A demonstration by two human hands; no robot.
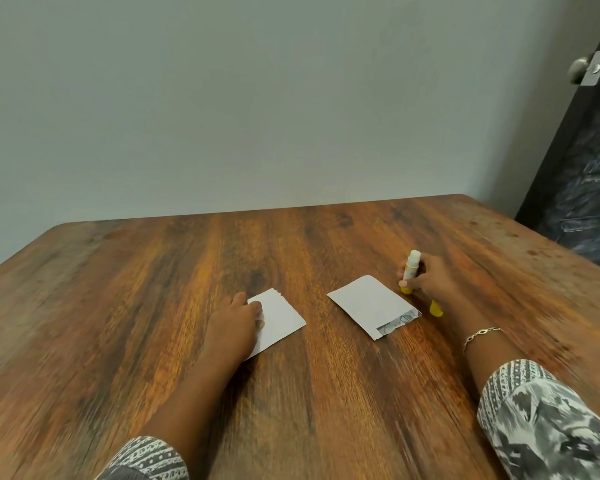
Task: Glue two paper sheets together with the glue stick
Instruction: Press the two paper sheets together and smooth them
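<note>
- So far, in the head view, little of the gluing looks done: the two sheets lie apart on the bench (326, 393), neither laid over the other, and no glue shows on either.
- Left hand (234, 323) lies flat with fingers together, pressing the left sheet (279, 322), a plain white rectangle near the middle of the bench.
- Right sheet (369, 303) lies just beside the right hand, white and thin, with a torn, grey-printed strip along its near edge.
- Right hand (430, 282) is clamped around the glue stick (410, 271), a yellow-and-white plastic tube held upright, its pale tip exposed.
- Its yellow cap (435, 308) seems to lie on the bench beside that hand.
- Left to do, I judge: spreading glue, then joining and pressing the sheets.
- Bench is glossy, dark-grained wood with rounded far corners.
</note>
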